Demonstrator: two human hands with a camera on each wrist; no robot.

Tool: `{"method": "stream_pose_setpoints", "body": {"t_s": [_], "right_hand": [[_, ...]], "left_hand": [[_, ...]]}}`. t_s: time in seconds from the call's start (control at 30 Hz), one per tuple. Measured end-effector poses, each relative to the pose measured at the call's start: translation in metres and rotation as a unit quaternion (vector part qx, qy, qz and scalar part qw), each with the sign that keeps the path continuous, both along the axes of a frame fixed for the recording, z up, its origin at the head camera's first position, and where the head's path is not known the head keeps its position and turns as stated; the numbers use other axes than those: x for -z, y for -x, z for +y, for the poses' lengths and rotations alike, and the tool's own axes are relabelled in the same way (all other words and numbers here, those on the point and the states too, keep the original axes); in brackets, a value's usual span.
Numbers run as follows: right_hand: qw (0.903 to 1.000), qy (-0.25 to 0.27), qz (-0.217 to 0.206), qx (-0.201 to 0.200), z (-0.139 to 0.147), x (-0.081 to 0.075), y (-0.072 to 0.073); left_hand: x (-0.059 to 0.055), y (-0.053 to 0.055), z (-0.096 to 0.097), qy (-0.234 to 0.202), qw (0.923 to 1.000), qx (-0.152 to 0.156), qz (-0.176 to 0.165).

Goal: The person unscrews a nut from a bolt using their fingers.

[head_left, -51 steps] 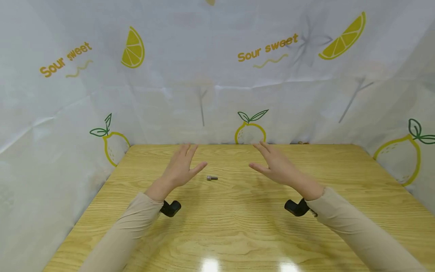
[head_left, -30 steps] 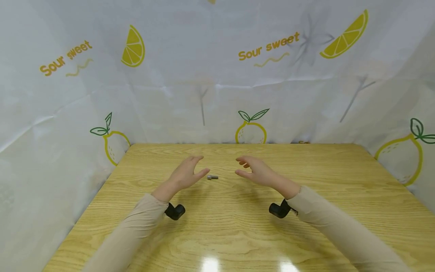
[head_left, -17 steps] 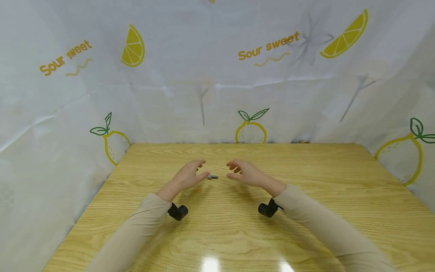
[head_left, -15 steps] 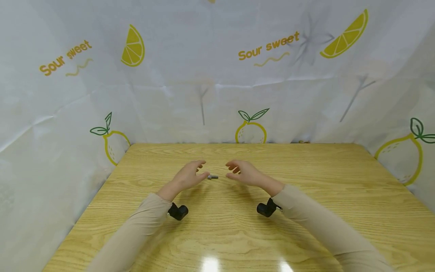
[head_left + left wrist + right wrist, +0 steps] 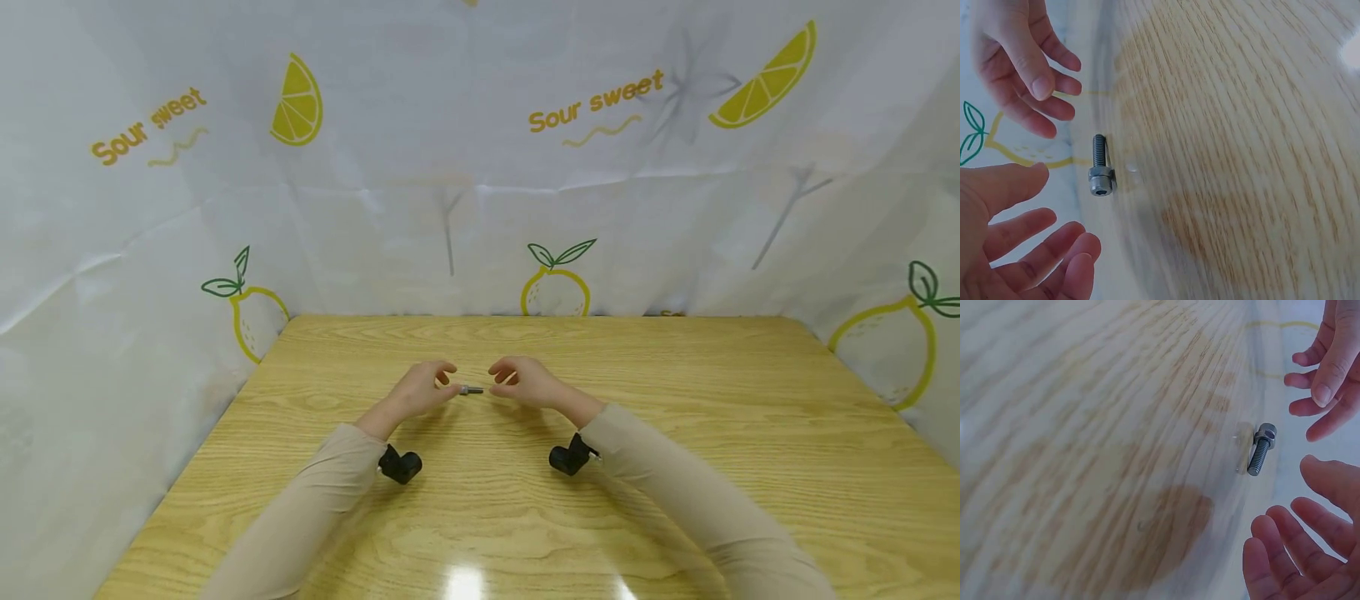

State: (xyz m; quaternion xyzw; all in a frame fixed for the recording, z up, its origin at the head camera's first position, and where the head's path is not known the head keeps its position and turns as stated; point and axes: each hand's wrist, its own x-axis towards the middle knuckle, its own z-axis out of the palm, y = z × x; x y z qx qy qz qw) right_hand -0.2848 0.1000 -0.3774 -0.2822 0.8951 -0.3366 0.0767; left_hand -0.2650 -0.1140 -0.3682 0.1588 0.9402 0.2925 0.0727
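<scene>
A small metal socket-head bolt (image 5: 472, 390) lies on its side on the wooden table, between the two hands. In the left wrist view the bolt (image 5: 1099, 165) shows a round head with a hex socket, a nut (image 5: 1101, 170) close against it and bare thread beyond. My left hand (image 5: 420, 390) is beside the head end, its fingers loosely bent with nothing in them. Near the thread end, my right hand (image 5: 531, 385) is likewise relaxed and holds nothing. Both wrist views show a gap between the bolt (image 5: 1260, 450) and the fingers of each hand.
The wood-grain table (image 5: 480, 500) runs back to a white curtain (image 5: 375, 233) printed with lemons, which also hangs at both sides. A black wrist-camera mount (image 5: 400, 465) sits under the left wrist, and another black mount (image 5: 570, 457) under the right.
Both hands have come inward toward the bolt, the right one travelling farther to the left. Their fingers have gone from spread to loosely bent. The bolt lies where it was.
</scene>
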Motion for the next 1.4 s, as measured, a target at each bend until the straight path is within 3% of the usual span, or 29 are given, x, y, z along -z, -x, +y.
{"method": "stream_pose_setpoints", "body": {"t_s": [0.43, 0.77, 1.4], "right_hand": [[0.9995, -0.006, -0.029, 0.015, -0.014, 0.009, 0.01], [0.9989, -0.035, -0.016, 0.027, -0.022, 0.012, 0.014], [0.9961, -0.063, -0.024, 0.057, -0.033, 0.016, 0.017]], "left_hand": [[0.006, 0.007, 0.006, 0.011, 0.9997, -0.009, -0.019], [0.012, 0.009, 0.013, 0.019, 0.9997, -0.005, -0.014], [0.012, 0.014, 0.022, 0.03, 0.9982, -0.047, -0.022]]}}
